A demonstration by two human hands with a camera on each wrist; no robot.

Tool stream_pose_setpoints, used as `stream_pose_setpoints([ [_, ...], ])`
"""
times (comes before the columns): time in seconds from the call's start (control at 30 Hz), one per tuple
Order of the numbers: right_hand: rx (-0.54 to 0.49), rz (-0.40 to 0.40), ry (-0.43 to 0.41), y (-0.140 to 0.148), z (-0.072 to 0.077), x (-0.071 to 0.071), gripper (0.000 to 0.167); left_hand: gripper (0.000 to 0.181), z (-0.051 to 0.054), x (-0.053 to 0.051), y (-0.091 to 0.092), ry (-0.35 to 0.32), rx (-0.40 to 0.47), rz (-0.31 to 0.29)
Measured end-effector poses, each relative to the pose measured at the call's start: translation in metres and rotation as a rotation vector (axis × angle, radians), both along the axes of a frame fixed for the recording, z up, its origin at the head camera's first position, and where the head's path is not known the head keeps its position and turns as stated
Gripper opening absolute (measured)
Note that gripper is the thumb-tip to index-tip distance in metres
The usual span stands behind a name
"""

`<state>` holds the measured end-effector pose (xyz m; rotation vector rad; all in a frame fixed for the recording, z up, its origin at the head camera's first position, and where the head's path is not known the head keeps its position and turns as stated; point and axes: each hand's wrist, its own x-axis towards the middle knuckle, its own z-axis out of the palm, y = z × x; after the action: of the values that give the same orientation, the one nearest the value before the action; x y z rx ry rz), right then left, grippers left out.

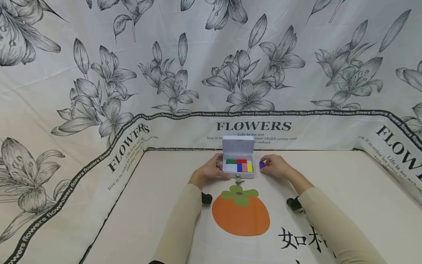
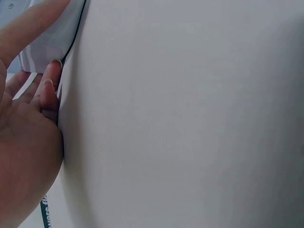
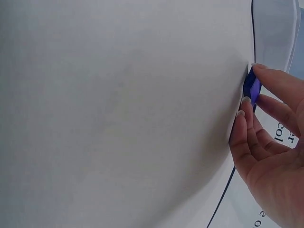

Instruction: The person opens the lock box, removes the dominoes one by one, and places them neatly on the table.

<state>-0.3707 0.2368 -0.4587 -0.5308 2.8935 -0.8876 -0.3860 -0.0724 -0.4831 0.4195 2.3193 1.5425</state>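
A small white lockbox [image 1: 238, 175] stands on the table with its lid up. Inside lie several flat coloured blocks: green [image 1: 231, 161], red [image 1: 241, 161], blue [image 1: 239, 167], pink [image 1: 244, 167] and yellow [image 1: 250, 167]. Holding the box's left side is my left hand [image 1: 211, 168], its thumb along the front in the left wrist view. To the right of the box, my right hand [image 1: 276, 167] pinches a purple block [image 3: 255, 90] between thumb and fingers, low at the table surface. Keys [image 1: 239, 181] hang at the box's front.
The pale table cover [image 1: 158, 205] bears a printed orange persimmon [image 1: 240, 216] and black characters [image 1: 292, 238] nearer me. Behind the box rises a white flower-printed curtain [image 1: 184, 132], which also runs along both sides.
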Motion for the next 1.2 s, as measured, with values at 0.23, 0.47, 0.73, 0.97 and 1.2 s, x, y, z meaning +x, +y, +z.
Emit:
stream_pose_setpoints([
  [0.23,-0.002,0.008,-0.009,-0.002,0.0,0.001,0.041,0.099,0.001,0.001,-0.001,-0.016,0.002,0.002],
  [0.47,0.004,-0.012,-0.034,-0.004,-0.001,0.001,0.042,0.1,0.001,0.001,-0.002,-0.012,-0.016,0.011],
  [0.73,0.005,-0.024,-0.039,-0.003,0.0,0.004,0.056,0.098,0.001,0.001,-0.003,-0.01,-0.012,0.013],
  [0.97,0.001,-0.018,-0.018,0.004,0.01,0.009,0.064,0.1,0.0,-0.001,-0.001,-0.015,-0.014,0.015],
  [1.2,-0.042,0.009,0.047,0.0,0.023,0.011,0.057,0.1,0.001,-0.001,0.0,-0.016,-0.005,0.016],
])
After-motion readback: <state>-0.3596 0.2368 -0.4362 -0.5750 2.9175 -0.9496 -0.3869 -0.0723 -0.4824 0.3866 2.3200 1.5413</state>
